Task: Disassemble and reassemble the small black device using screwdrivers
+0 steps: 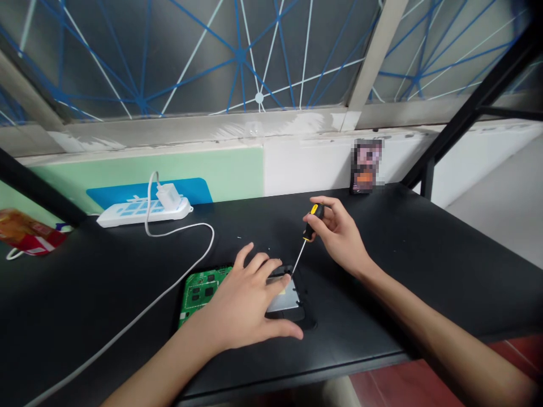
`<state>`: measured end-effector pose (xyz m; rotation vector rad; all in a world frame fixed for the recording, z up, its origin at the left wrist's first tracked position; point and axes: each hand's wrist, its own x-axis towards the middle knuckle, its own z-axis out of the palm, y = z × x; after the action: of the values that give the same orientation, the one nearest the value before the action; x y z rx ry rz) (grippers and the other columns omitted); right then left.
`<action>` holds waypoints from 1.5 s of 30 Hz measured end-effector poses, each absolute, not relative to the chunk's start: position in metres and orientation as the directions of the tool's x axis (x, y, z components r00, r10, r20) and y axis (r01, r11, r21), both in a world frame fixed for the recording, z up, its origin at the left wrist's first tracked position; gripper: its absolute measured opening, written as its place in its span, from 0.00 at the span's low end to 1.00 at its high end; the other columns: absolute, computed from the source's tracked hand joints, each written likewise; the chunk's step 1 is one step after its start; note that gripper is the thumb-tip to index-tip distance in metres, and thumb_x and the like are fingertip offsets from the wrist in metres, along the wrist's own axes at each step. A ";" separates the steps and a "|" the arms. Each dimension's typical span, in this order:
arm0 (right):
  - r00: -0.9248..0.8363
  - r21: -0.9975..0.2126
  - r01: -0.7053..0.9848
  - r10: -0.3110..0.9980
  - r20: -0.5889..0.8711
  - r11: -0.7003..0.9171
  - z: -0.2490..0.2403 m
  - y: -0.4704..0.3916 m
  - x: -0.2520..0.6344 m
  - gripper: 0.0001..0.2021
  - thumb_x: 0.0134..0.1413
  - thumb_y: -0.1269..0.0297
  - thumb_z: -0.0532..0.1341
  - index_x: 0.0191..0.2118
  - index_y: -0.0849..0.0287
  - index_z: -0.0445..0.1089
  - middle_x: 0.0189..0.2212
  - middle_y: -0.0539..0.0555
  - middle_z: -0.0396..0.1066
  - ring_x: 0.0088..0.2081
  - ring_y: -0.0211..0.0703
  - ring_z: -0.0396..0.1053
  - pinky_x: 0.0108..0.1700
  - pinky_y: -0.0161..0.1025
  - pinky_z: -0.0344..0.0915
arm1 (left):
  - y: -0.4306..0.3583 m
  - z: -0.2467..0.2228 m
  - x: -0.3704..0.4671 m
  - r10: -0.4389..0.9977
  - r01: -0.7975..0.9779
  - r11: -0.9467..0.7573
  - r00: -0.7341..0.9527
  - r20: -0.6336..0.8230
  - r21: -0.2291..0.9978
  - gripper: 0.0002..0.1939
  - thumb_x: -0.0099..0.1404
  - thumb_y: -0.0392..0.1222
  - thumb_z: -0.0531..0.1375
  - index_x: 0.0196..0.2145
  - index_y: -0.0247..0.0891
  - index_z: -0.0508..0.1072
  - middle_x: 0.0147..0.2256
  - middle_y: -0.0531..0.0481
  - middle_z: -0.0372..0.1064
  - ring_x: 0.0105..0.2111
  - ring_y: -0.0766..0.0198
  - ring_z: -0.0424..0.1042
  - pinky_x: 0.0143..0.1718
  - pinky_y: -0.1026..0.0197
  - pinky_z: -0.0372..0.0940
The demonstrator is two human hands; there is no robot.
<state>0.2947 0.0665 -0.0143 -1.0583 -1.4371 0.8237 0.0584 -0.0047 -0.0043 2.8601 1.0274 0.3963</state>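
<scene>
An opened flat electronic device in a black casing (309,316) lies on the dark table. At its left end a green circuit board (197,291) shows, and towards the right there is a silvery metal plate (288,301). My left hand (246,302) rests across the middle of the device with fingers spread, hiding part of it. In my right hand (339,232) is a black and yellow screwdriver (311,223), gripped by its handle and tilted. Its tip meets the device near the upper edge, close to my left index fingertip. Whether a screw sits under the tip is too small to tell.
A white power strip (144,212) with a plugged-in charger (168,196) stands at the back left. Its white cable (139,316) crosses the table. A red packet (31,233) lies far left. A blurred upright picture (365,167) leans at the back right. Black frame bars (449,107) rise at the sides.
</scene>
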 end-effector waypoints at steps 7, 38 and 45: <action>0.060 -0.914 0.171 0.922 0.381 0.367 -0.011 0.067 0.296 0.18 0.59 0.57 0.66 0.52 0.50 0.65 0.32 0.49 0.70 0.26 0.37 0.68 0.26 0.38 0.72 | -0.007 -0.008 0.058 0.625 0.617 -0.778 0.739 0.250 0.119 0.43 0.63 0.78 0.52 0.57 0.39 0.75 0.53 0.40 0.73 0.56 0.44 0.67 0.68 0.36 0.42; 0.020 -0.896 0.190 0.911 0.411 0.401 -0.013 0.064 0.293 0.17 0.59 0.58 0.65 0.52 0.50 0.64 0.32 0.48 0.69 0.25 0.36 0.69 0.26 0.38 0.72 | -0.008 -0.012 0.057 0.644 0.602 -0.765 0.716 0.267 0.230 0.40 0.63 0.76 0.56 0.57 0.40 0.74 0.54 0.41 0.72 0.57 0.46 0.66 0.68 0.35 0.40; 0.018 -0.895 0.198 0.911 0.411 0.400 -0.013 0.065 0.293 0.17 0.59 0.58 0.65 0.52 0.50 0.64 0.33 0.47 0.70 0.25 0.35 0.69 0.26 0.37 0.72 | -0.007 -0.010 0.056 0.661 0.603 -0.748 0.714 0.230 0.275 0.37 0.64 0.74 0.57 0.57 0.42 0.74 0.56 0.40 0.69 0.59 0.46 0.65 0.68 0.33 0.39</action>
<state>0.2933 0.0647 -0.0126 -1.0490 -1.4713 0.7544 0.0557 -0.0073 -0.0102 2.7392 1.0196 0.4714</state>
